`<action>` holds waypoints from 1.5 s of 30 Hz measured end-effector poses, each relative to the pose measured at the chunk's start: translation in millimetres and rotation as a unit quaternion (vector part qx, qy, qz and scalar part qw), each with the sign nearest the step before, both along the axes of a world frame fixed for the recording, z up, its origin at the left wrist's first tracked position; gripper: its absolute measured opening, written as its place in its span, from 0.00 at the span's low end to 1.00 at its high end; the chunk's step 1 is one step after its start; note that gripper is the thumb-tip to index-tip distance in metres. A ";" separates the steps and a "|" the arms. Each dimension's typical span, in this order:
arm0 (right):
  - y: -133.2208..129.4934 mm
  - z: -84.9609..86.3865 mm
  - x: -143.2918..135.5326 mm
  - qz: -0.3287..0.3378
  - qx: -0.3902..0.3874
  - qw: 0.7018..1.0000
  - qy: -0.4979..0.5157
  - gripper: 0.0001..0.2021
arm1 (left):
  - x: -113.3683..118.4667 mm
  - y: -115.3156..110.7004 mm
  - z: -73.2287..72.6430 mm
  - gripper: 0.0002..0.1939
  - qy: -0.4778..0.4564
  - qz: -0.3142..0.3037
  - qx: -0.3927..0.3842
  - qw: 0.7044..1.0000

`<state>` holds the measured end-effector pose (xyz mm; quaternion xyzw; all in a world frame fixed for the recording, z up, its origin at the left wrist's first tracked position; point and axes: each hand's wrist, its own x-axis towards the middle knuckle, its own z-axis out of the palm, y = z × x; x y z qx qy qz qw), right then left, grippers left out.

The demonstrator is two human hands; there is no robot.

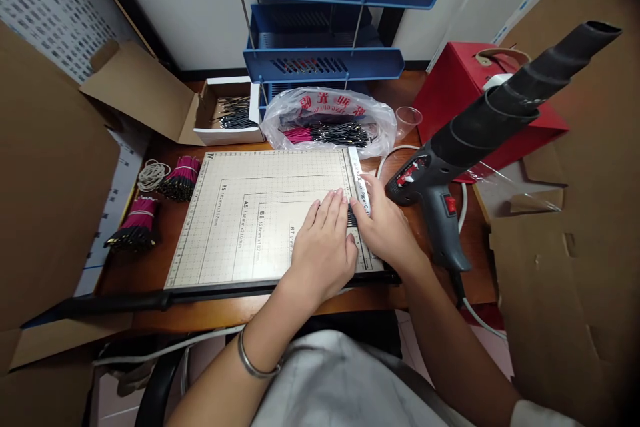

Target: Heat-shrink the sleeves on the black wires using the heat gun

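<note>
A paper trimmer (225, 213) with a printed grid board lies on the desk before me. My left hand (323, 240) rests flat on its right half, fingers stretched out and side by side. Close by, my right hand (387, 227) is at the ruler edge (356, 170), its thumb and index finger apart. Between the two hands shows a small row of thin black pieces (352, 215), mostly covered by the fingers. The trimmer's black handle (117, 304) extends along the front edge to the left.
Banded magenta-and-black bundles (137, 220) lie left, beside coiled rubber bands (153, 175). Behind stand an open box (227, 137) of black pieces, a plastic bag (387, 123) with more, and a blue rack (325, 65). A heat gun (440, 193) and red box (450, 67) are right.
</note>
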<state>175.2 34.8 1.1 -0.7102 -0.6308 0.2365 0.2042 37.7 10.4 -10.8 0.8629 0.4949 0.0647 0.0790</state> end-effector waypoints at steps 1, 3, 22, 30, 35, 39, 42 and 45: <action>-0.4 0.1 -1.5 -0.016 -0.008 1.000 -0.020 0.26 | 0.0 -0.1 0.0 0.33 -0.002 -0.001 0.002 1.000; -3.4 -1.8 -2.2 -0.029 -0.009 0.999 -0.025 0.26 | -0.2 -0.3 0.5 0.33 -0.003 -0.002 0.003 1.000; -18.6 -2.7 15.1 0.035 -0.012 0.998 0.046 0.30 | 0.0 -0.3 0.7 0.33 0.008 0.001 0.005 1.000; -16.9 -3.0 7.5 0.001 -0.013 1.000 0.027 0.28 | 0.6 0.2 0.4 0.33 -0.002 0.003 0.000 1.000; -16.9 -1.9 5.0 0.000 -0.004 1.000 0.008 0.27 | 0.0 -0.7 -1.9 0.32 -0.018 0.004 0.012 1.000; -27.2 -2.9 -3.1 0.001 0.082 0.995 0.051 0.31 | -1.1 -0.4 -2.7 0.32 -0.022 0.000 0.010 1.000; -39.4 -2.6 -16.4 0.107 0.108 0.988 0.040 0.36 | -1.0 0.1 -1.2 0.35 0.008 -0.014 -0.012 1.000; -46.3 -3.9 -27.1 0.172 0.086 0.981 -0.001 0.40 | 0.1 0.2 1.4 0.39 0.032 -0.024 -0.010 0.999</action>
